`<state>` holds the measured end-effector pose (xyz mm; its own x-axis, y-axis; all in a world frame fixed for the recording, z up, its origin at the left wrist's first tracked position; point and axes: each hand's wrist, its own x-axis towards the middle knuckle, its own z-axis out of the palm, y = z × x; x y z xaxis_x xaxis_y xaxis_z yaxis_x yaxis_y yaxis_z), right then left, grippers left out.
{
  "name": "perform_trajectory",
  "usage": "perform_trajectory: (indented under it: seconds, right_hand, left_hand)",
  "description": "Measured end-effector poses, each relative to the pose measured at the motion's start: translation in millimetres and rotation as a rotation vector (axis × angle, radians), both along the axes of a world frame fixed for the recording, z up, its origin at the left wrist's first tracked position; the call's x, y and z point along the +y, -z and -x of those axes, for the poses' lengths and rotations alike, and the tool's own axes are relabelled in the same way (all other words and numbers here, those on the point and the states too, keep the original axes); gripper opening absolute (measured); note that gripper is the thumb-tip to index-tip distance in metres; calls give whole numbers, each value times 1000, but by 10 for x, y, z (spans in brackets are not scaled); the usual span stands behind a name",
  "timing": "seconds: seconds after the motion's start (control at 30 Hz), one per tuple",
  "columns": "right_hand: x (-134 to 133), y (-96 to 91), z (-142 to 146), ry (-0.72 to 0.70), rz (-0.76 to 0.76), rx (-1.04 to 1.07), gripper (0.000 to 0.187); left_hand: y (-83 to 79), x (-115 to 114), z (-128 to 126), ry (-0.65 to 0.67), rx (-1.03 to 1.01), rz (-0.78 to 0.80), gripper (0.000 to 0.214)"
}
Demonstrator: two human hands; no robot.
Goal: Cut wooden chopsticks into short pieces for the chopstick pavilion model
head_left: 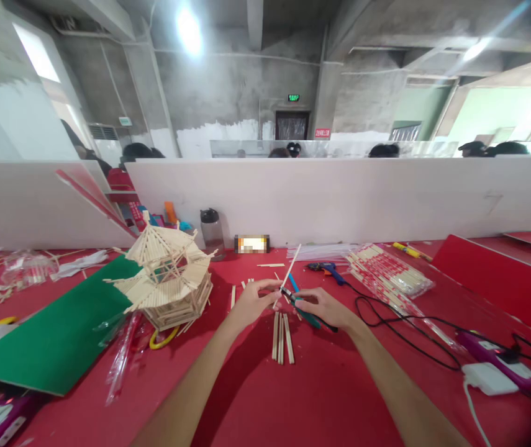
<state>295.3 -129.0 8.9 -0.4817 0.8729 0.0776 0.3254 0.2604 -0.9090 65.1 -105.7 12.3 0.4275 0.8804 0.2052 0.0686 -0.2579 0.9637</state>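
Note:
My left hand (259, 302) pinches a thin wooden chopstick (292, 266), which slants up and away to the right. In my right hand (317, 305) is a pair of pliers (309, 317) with teal and black handles. Their jaws meet the stick close to my left fingertips; whether they bite into it I cannot tell. Several loose chopsticks (282, 338) lie side by side on the red table just below my hands. A blue strip (294, 282) rests behind the pliers. To the left stands a pagoda model (167, 273) built of wooden sticks.
A hot glue gun (328, 270) lies beyond my right hand, its black cord looping right to a purple power strip (498, 357). Bagged chopsticks (389, 273) are at the right. A green board (60, 329) lies left; a bottle (212, 233) stands by the white partition (321, 198).

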Motion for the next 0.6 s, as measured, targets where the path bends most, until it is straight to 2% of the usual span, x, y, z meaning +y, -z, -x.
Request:
perform_trajectory:
  seconds: [0.4, 0.6]
  right_hand:
    - [22, 22, -26, -5, -41, -35, 51]
    - [13, -3, -24, -20, -72, -45, 50]
  left_hand:
    - [-52, -81, -63, -6, -151, 276, 45]
    - [-69, -102, -63, 12, -177, 304, 44]
